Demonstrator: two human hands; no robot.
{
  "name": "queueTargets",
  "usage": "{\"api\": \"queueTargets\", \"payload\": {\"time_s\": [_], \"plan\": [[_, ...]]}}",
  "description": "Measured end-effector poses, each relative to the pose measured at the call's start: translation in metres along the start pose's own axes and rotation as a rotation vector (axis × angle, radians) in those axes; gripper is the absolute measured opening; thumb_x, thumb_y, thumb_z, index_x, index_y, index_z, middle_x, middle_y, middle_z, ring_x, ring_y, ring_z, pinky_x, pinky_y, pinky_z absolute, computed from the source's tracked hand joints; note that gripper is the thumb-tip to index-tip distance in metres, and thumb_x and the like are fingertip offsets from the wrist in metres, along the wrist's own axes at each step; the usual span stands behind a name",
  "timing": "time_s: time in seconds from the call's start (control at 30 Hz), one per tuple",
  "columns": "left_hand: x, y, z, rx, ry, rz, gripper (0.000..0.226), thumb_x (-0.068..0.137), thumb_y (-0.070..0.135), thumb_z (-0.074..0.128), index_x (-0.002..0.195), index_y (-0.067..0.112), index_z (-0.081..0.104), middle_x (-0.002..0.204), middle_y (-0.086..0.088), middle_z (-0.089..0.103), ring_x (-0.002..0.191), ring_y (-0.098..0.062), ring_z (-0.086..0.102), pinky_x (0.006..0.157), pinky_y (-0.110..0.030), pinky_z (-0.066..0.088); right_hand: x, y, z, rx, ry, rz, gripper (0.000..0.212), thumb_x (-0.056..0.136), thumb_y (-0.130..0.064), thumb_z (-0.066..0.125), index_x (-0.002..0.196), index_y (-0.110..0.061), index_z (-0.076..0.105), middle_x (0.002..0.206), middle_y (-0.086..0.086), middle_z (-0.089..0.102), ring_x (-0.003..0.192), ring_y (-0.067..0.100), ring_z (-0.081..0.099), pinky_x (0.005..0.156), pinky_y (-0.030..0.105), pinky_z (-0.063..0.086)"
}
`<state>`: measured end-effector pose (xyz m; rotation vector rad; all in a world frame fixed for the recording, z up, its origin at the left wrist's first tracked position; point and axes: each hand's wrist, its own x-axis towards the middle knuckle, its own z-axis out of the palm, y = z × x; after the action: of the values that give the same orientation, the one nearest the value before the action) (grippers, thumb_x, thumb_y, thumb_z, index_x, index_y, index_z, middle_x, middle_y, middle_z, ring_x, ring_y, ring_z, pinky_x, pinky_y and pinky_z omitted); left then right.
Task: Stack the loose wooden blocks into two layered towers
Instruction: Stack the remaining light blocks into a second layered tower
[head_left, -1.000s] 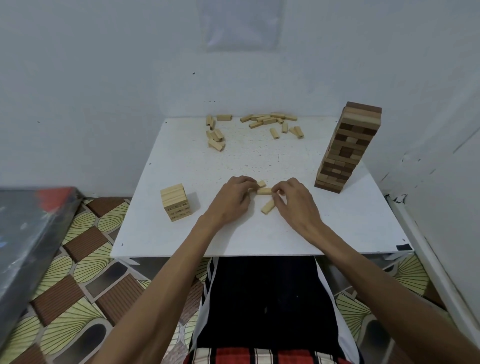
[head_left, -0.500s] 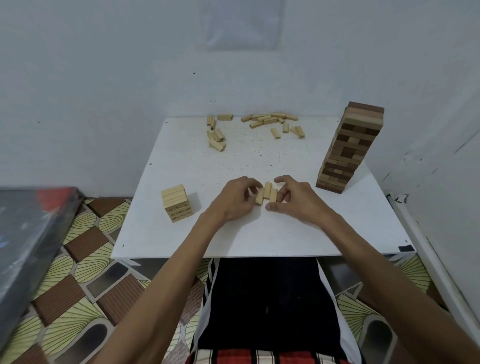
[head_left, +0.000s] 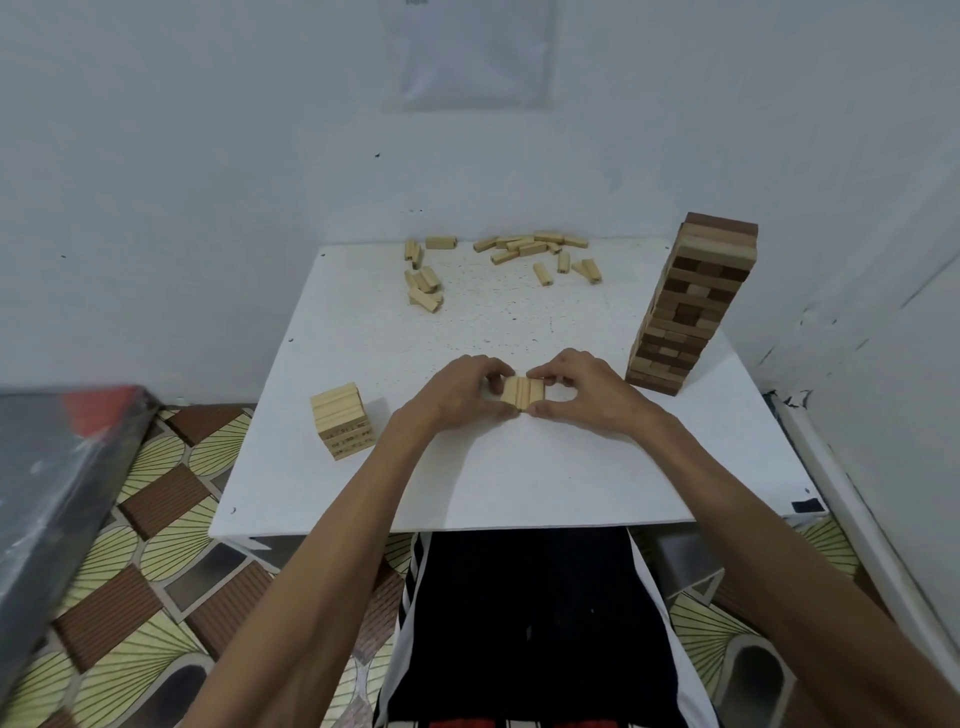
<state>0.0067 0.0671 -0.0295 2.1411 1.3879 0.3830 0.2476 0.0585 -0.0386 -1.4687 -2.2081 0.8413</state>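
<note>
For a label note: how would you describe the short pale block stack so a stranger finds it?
Take the white table. On its left side, near the left hand, stands the short stack. Unlike the tall tower on the right, it is low and entirely pale.

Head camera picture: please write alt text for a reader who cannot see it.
The left hand and right hand pinch a row of pale wooden blocks together on a white table. A short stack stands at left, a tall tower at right, loose blocks behind.
</note>
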Motion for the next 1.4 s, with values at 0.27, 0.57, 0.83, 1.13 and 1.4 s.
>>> {"api": "queueTargets", "payload": {"time_s": [0.27, 0.57, 0.83, 1.13, 1.4], "plan": [[-0.005, -0.003, 0.004, 0.024, 0.049, 0.034, 0.065, 0.077, 0.056, 0.082, 0.134, 0.03, 0.063, 0.104, 0.013, 0.058, 0.101, -0.012, 0.049, 0.083, -0.03, 0.04, -0.001, 0.004, 0.002, -0.003, -0.017, 0.013, 0.067, 0.079, -0.056, 0.082, 0.139, -0.037, 0.061, 0.118, -0.016, 0.049, 0.115, 0.006, 0.043, 0.088, 0.014, 0.033], [-0.006, -0.003, 0.008, 0.033, 0.101, 0.053, 0.057, 0.075, 0.058, 0.083, 0.125, 0.034, 0.069, 0.104, 0.012, 0.055, 0.099, -0.013, 0.046, 0.084, -0.033, 0.037, -0.003, 0.005, 0.005, 0.003, -0.003, -0.021, 0.057, 0.08, -0.054, 0.083, 0.132, -0.039, 0.065, 0.114, -0.017, 0.047, 0.114, 0.007, 0.043, 0.09, 0.021, 0.035], [-0.027, 0.005, -0.022, 0.086, 0.212, 0.052, 0.056, 0.073, 0.06, 0.082, 0.121, 0.035, 0.07, 0.11, 0.01, 0.051, 0.105, -0.011, 0.039, 0.091, -0.035, 0.037, 0.005, -0.025, -0.009, 0.039, 0.006, -0.14, 0.051, 0.078, -0.052, 0.084, 0.126, -0.044, 0.066, 0.118, -0.014, 0.052, 0.115, 0.008, 0.048, 0.092, 0.025, 0.039], [-0.099, -0.016, -0.094, 0.114, 0.347, -0.05, 0.061, 0.066, 0.075, 0.074, 0.116, 0.039, 0.071, 0.116, 0.014, 0.056, 0.114, -0.01, 0.042, 0.101, -0.039, 0.038, 0.046, -0.113, 0.003, 0.069, -0.075, -0.323, 0.052, 0.077, -0.054, 0.085, 0.125, -0.042, 0.067, 0.123, -0.017, 0.055, 0.113, 0.009, 0.052, 0.086, 0.024, 0.04], [-0.155, -0.056, -0.12, 0.04, 0.387, -0.195, 0.07, 0.061, 0.079, 0.068, 0.117, 0.038, 0.071, 0.119, 0.016, 0.056, 0.116, -0.008, 0.042, 0.104, -0.043, 0.04, 0.079, -0.174, 0.043, 0.048, -0.202, -0.407, 0.051, 0.08, -0.049, 0.085, 0.126, -0.037, 0.068, 0.125, -0.013, 0.057, 0.113, 0.009, 0.053, 0.092, 0.027, 0.044]]}}
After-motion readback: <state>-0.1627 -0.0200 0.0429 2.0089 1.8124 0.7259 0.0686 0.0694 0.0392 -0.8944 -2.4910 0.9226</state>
